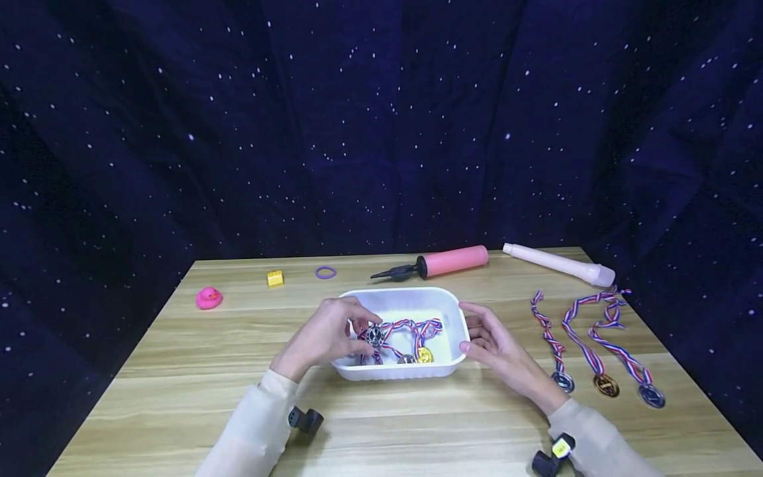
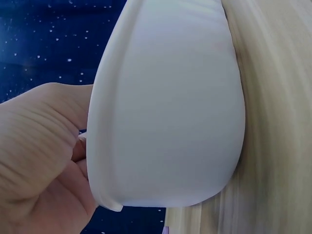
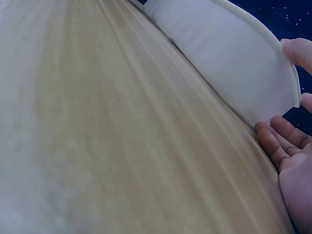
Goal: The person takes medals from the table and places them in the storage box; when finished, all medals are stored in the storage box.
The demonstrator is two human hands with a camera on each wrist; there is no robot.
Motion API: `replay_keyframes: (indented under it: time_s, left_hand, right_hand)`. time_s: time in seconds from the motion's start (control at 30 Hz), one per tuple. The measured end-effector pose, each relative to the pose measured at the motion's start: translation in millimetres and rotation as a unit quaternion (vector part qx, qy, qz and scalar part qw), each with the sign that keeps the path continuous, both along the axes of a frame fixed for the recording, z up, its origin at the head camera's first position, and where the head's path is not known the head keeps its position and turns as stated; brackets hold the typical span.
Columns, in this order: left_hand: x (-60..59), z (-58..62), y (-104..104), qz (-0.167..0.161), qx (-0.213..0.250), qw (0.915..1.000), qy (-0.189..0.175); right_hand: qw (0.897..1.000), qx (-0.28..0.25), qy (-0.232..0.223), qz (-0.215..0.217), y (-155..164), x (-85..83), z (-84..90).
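A white plastic tub (image 1: 396, 372) stands on the table, with medals on red, white and blue ribbons inside. My left hand (image 1: 330, 334) reaches over its left end and pinches a silver medal (image 1: 375, 336) between thumb and fingers. Below it lie a gold medal (image 1: 425, 355) and another silver medal (image 1: 406, 359). In the left wrist view the tub wall (image 2: 170, 107) hides the fingertips. My right hand (image 1: 497, 344) rests against the tub's right end, thumb and forefinger spread along the rim. The other fingers bend loosely beside the wall (image 3: 229, 63).
Three medals lie at the right: silver (image 1: 563, 381), bronze (image 1: 606, 385) and silver (image 1: 652, 395). Behind the tub are a pink hand pump (image 1: 456, 261), a pale pink stick (image 1: 557, 264), a purple ring (image 1: 325, 272), a yellow block (image 1: 275, 278) and a pink rubber duck (image 1: 208, 298).
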State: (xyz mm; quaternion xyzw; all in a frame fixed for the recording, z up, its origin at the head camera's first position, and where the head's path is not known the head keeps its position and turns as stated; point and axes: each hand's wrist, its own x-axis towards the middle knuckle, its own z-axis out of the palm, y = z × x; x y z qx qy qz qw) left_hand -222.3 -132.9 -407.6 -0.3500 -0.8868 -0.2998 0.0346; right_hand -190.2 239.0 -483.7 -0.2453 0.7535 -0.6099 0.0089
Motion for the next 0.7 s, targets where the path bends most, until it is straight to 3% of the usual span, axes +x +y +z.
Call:
replay_keyframes:
  time_s: [0.27, 0.43, 0.7]
  left_hand:
    - [4.2, 4.3, -3, 0.018, -0.037, 0.9991, 0.006]
    - [3.3, 8.8, -8, 0.039, -0.003, 0.999, 0.021]
    - [1.7, 5.8, -24, 0.111, 0.053, 0.9909, 0.054]
  right_hand:
    - [1.0, -0.005, 0.005, 0.005, 0, -0.7, -1.1]
    - [1.0, -0.013, 0.008, 0.009, 0, -1.7, -2.4]
    - [1.0, -0.01, 0.008, 0.007, 0, -1.4, -2.1]
